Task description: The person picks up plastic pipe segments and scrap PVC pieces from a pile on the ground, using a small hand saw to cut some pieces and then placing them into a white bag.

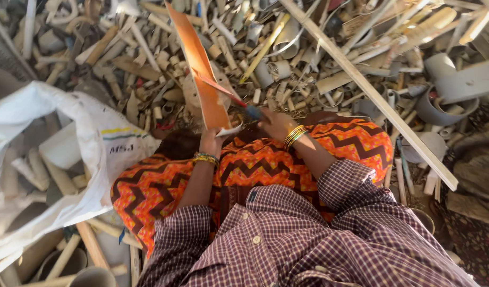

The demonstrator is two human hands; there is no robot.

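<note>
White woven sack point(69, 154) lay open at left, pale pipe offcuts inside. Left hand point(211, 142) closed around near end of long orange plastic strip point(202, 72), strip tilted up, pointing far. Right hand point(276, 123) curled shut on thin red-bladed tool point(228, 93), blade touching strip. Heap of grey pipe scraps point(361, 58) lay far right.

The single camera sits on the person's head and looks steeply down and a little forward, close over the checked shirt point(287, 239) and the zigzag-patterned lap point(244, 165), while the upper part of the view reaches the pile of pipe scraps point(149, 58) just ahead.
</note>
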